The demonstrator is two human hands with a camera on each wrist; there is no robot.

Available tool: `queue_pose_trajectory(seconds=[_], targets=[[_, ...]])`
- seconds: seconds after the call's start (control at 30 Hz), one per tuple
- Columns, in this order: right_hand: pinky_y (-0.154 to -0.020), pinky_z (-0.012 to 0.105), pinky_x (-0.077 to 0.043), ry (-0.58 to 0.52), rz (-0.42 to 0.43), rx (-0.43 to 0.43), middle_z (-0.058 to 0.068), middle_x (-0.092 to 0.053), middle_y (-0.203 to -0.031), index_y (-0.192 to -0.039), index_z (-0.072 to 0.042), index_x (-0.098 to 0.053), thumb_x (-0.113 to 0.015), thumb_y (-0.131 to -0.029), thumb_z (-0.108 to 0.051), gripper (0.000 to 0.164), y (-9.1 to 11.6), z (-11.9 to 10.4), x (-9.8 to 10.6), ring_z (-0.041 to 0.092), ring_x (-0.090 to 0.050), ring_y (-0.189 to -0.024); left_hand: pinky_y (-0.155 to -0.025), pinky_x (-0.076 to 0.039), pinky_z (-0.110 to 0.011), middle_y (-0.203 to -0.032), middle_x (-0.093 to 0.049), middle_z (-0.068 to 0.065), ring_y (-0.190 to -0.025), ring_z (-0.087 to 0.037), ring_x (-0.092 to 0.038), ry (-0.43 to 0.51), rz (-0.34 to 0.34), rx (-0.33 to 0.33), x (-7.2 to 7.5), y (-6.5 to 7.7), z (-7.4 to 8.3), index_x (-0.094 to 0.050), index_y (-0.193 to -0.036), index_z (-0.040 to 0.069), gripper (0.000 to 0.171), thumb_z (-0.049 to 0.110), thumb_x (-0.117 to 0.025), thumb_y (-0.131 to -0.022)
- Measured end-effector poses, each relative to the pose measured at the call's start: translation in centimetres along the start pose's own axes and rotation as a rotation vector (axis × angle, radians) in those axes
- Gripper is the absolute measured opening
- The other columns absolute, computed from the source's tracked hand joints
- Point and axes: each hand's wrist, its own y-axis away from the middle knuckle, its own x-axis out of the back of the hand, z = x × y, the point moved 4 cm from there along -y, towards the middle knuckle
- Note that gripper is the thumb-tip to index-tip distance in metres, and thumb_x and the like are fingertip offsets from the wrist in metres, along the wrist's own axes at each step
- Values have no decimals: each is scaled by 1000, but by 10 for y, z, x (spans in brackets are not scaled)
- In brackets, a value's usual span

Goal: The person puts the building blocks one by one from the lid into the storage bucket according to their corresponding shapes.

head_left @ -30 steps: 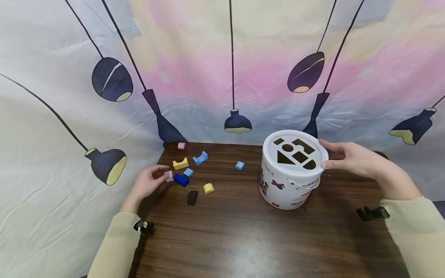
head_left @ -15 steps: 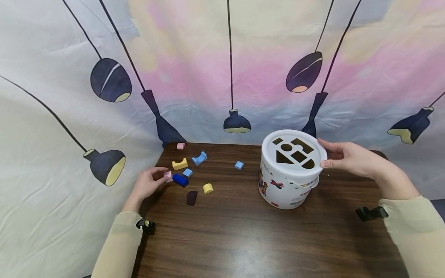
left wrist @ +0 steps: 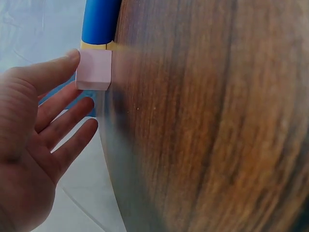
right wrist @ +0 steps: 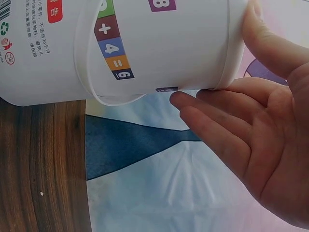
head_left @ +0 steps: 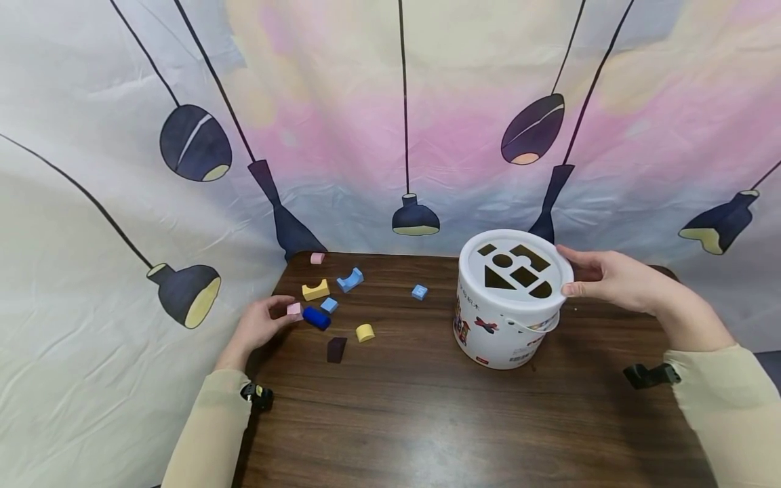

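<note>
The left hand [head_left: 259, 324] pinches a pink block [head_left: 295, 309] between thumb and index finger; in the left wrist view its other fingers reach out loosely, holding nothing. Whether the block is clear of the table [head_left: 427, 407] cannot be told. The right hand [head_left: 619, 278], well apart, grips the rim of an upright white bucket [head_left: 500, 339], thumb on the near side and fingers behind.

Just to the right of the left fingertips lies a dark blue cylinder [head_left: 316, 318], with a light blue square [head_left: 329, 305] beyond it. Past the left hand, farther from the person, come a yellow arch [head_left: 315, 294], a blue arch [head_left: 350, 281] and, farthest, a second pink block [head_left: 317, 258]. Nearer the person and to the left hand's right sits a dark brown block [head_left: 336, 350], with a yellow half-round [head_left: 365, 332] beside it. A marked blue square [head_left: 419, 291] lies alone between the two hands, nearer the bucket.

The bucket's lid [head_left: 518, 295], just left of the right hand, is on, with six shaped holes, and its handle [head_left: 556, 322] hangs at the side.

As for progress, one block is in hand and eight lie loose, so sorting these pieces looks mostly undone. No block shows in any hole, and the bucket's contents are hidden.

Behind both hands hangs a cloth [head_left: 342, 102] printed with lamps.
</note>
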Motion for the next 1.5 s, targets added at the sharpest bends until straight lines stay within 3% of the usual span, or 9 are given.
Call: queue_pose_trajectory(seconds=[0.57, 1.07, 1.33, 1.5], targets=[[-101, 53, -55, -11, 4, 14, 29, -55, -151, -167, -1, -29, -77, -102, -28, 86, -2, 1, -2, 47, -61, -133, -109, -44, -65, -135, -67, -28, -122, -45, -61, -51, -25, 31, -2, -1, -9, -70, -135, -3, 52, 32, -82, -98], [-96, 33, -57, -6, 17, 23, 30, -58, -148, -166, 0, -32, -78, -101, -27, 84, 0, 3, -1, 45, -62, -131, -109, -44, -65, -135, -67, -29, -124, -46, -61, -57, -37, 23, -1, -3, -8, -70, -135, -3, 52, 32, -81, -98], [-102, 54, -55, -6, 12, 17, 28, -55, -152, -167, 0, -30, -78, -101, -29, 86, -1, 1, -1, 46, -61, -132, -108, -46, -64, -134, -68, -27, -123, -46, -62, -59, -21, 11, -2, -3, -10, -71, -134, -3, 50, 32, -81, -99], [-104, 55, -53, 28, 20, 17, 26, -55, -153, -166, -1, -32, -79, -101, -30, 86, -1, 1, 1, 42, -60, -134, -104, -49, -63, -131, -70, -26, -119, -45, -64, -54, -8, 2, -2, -2, -10, -73, -131, -3, 49, 31, -83, -97]])
